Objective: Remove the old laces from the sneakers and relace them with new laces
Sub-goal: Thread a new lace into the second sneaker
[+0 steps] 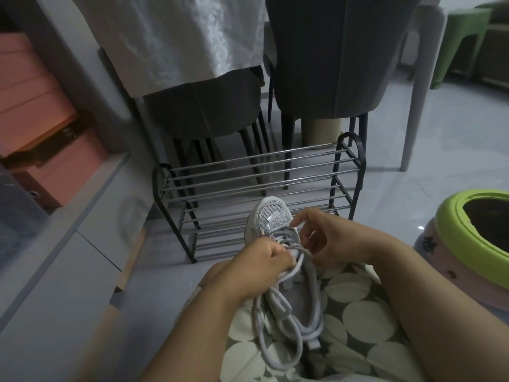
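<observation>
Though its tongue label (pixel 273 217) seems unreadable, sneaker (pixel 271 216) laces (pixel 278 318) in both hands.

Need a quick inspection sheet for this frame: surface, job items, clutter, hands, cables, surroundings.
Surface: sneaker rests on the person's lap, on spotted fabric; grey tiled floor around.
Job's things: one white sneaker, toe pointing away; grey lace partly threaded, loose loops trailing toward the person. Second sneaker: nothing seen.
Clutter: nothing seen on the lap.
Hands: left hand grips the lace at the eyelets; right hand pinches the lace near the toe end.
Cables: nothing seen.
Surroundings: shoe rack with bare rails ahead, dark chairs behind, pink boxes left, green-rimmed tub right.
</observation>
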